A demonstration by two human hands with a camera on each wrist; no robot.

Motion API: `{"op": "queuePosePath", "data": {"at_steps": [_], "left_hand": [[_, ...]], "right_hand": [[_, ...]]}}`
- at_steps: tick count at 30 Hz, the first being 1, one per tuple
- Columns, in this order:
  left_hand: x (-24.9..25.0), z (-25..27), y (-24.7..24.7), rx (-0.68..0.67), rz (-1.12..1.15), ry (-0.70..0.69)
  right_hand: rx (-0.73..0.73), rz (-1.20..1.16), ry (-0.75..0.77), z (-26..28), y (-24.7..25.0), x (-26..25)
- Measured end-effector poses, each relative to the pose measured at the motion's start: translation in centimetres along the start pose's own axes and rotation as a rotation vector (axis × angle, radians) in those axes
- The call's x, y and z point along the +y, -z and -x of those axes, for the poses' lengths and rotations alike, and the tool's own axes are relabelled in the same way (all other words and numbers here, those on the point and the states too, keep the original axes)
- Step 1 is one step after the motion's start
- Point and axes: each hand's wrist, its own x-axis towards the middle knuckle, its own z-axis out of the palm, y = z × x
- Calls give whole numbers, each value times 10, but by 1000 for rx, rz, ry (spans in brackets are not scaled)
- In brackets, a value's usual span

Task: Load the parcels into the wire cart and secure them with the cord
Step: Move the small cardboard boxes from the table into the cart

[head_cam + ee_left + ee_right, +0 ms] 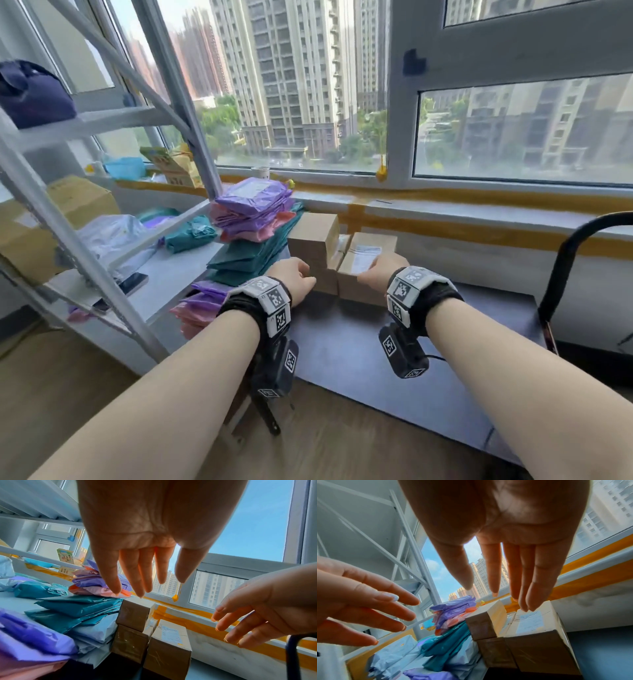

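Crowding the boxes [337, 260]: mailer bags [255, 219] leftward; both hands [294, 274] [380, 274] hover, fingers straight, apart.

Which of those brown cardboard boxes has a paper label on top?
The right-hand box, under the right hand. The stacked boxes beside it show plain cardboard tops.

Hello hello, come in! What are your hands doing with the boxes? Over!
Both hands open: left hand, right hand reaching for cardboard boxes. Nothing held. Mailer bags stacked beside, not blocking.
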Motion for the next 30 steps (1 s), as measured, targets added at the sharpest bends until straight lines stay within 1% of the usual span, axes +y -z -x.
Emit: {"op": "queuePosePath", "data": {"at_steps": [5,10,15,20,25,30], "left_hand": [[10,-76,-8,-9,12,45],[7,-124,-25,-60,-76,87],[1,-171,-29,-47,-171,119],[-8,-221,-33,-55,-270,44],[-20,-266,-43,-128,-289,36],[-22,-288,-54,-207,-263,56]], "right_hand": [[-24,36,-81,-72,9,5],[-65,60,-146,-119,-6,12],[-27,85,-277,-156,-27,8],[-34,117,-429,-188,-52,2],[-16,119,-590,-217,-76,-11],[-26,76,-700,-231,-89,-12]]}}
